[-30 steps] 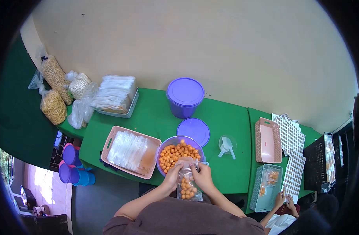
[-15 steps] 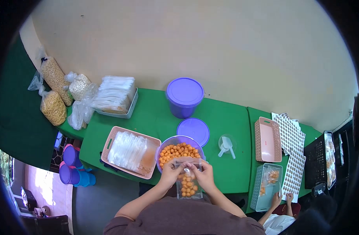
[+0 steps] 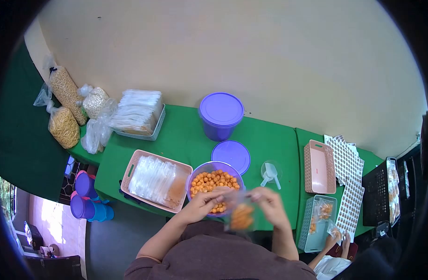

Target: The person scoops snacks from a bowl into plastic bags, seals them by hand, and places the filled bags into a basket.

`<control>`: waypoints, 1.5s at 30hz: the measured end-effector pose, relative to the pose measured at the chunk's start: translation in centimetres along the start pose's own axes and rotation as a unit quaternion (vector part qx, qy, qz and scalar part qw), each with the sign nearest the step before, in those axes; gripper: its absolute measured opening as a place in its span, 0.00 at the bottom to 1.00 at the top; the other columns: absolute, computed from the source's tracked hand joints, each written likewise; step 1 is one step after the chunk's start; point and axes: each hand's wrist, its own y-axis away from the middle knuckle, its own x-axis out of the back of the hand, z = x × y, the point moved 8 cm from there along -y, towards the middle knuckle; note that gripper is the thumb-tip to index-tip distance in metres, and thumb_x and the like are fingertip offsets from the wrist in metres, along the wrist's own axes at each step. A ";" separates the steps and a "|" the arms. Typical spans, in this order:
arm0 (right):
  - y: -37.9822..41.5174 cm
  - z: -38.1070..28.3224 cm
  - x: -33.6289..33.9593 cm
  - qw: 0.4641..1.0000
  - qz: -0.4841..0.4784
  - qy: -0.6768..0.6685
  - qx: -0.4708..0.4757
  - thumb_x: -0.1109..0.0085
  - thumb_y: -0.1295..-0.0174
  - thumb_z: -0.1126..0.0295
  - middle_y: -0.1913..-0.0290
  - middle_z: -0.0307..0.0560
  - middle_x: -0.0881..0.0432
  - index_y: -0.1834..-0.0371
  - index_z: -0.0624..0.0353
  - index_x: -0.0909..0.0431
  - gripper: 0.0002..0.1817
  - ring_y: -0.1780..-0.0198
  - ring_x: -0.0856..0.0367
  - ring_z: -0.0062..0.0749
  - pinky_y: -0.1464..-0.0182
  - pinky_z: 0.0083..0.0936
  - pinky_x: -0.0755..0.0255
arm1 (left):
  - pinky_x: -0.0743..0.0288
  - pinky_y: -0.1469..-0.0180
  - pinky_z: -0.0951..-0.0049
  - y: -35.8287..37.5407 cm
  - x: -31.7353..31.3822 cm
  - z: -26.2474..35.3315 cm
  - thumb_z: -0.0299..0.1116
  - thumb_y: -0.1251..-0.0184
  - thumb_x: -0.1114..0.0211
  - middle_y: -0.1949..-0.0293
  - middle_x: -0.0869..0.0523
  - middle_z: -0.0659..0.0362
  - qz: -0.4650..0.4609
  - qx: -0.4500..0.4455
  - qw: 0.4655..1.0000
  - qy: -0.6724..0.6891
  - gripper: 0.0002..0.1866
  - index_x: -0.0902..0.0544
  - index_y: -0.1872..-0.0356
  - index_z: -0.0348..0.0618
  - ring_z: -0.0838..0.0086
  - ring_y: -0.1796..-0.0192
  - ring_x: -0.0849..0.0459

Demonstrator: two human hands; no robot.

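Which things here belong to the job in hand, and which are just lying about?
Likely in the job:
pouch of orange balls, between the left hand and right hand
tub of loose orange balls
clear pouches in the pink tray

Seemingly just lying about:
lidded purple bucket
purple lid beside the tub
tied bags at far left

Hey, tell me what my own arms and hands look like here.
Your left hand and right hand are ungloved, and no watch shows. Your forearms are bare below the short sleeves of a dark brown shirt. Blur hides any rings.
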 end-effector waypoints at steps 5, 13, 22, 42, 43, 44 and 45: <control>8.8 2.2 22.5 0.825 0.522 0.216 0.001 0.50 0.28 0.65 0.54 0.53 0.15 0.50 0.68 0.19 0.17 0.53 0.19 0.33 0.50 0.28 0.27 | 0.27 0.40 0.65 2.2 13.5 -0.8 0.28 0.32 0.42 0.49 0.16 0.47 0.301 -0.030 0.900 -0.315 0.15 0.19 0.46 0.36 0.62 0.44 0.18; 23.0 18.5 32.6 0.565 0.454 0.558 -0.403 0.45 0.34 0.65 0.44 0.63 0.22 0.42 0.63 0.24 0.20 0.45 0.23 0.55 0.40 0.42 0.30 | 0.26 0.47 0.56 5.5 19.7 -10.1 0.30 0.45 0.30 0.51 0.17 0.45 0.355 0.148 0.727 -0.569 0.19 0.20 0.51 0.38 0.54 0.47 0.19; 12.5 16.5 23.4 0.657 0.474 0.544 -0.219 0.40 0.37 0.65 0.42 0.62 0.26 0.38 0.61 0.27 0.24 0.36 0.32 0.57 0.35 0.46 0.38 | 0.21 0.60 0.62 7.1 22.6 -8.0 0.26 0.44 0.29 0.70 0.14 0.49 0.453 0.016 0.734 -0.506 0.10 0.18 0.62 0.37 0.55 0.64 0.13; -3.2 -0.2 -8.3 0.998 0.027 0.041 0.032 0.41 0.33 0.65 0.64 0.47 0.19 0.57 0.65 0.20 0.12 0.59 0.21 0.36 0.53 0.30 0.29 | 0.21 0.46 0.73 1.3 6.2 -1.2 0.24 0.42 0.26 0.53 0.14 0.51 0.157 -0.006 0.987 0.035 0.17 0.18 0.52 0.32 0.72 0.53 0.14; -3.0 -0.5 -7.2 0.988 0.106 0.093 0.055 0.40 0.33 0.65 0.67 0.45 0.21 0.58 0.66 0.21 0.13 0.62 0.22 0.33 0.56 0.28 0.29 | 0.21 0.48 0.73 1.2 6.3 -0.9 0.23 0.43 0.26 0.55 0.13 0.52 0.167 -0.015 0.985 0.034 0.16 0.18 0.54 0.31 0.72 0.54 0.14; -2.9 -0.4 -7.1 0.988 0.108 0.094 0.053 0.40 0.33 0.65 0.67 0.45 0.21 0.58 0.66 0.21 0.13 0.62 0.22 0.33 0.56 0.28 0.29 | 0.20 0.49 0.74 1.2 6.4 -0.8 0.23 0.44 0.26 0.57 0.12 0.53 0.178 -0.021 0.983 0.034 0.14 0.17 0.57 0.30 0.72 0.55 0.13; -2.5 0.3 -6.6 0.989 0.134 0.054 0.021 0.39 0.34 0.65 0.68 0.43 0.22 0.59 0.65 0.22 0.12 0.64 0.25 0.28 0.58 0.25 0.30 | 0.20 0.49 0.74 1.2 6.3 -1.0 0.23 0.44 0.26 0.57 0.12 0.53 0.177 -0.017 0.983 0.036 0.14 0.17 0.57 0.30 0.72 0.55 0.13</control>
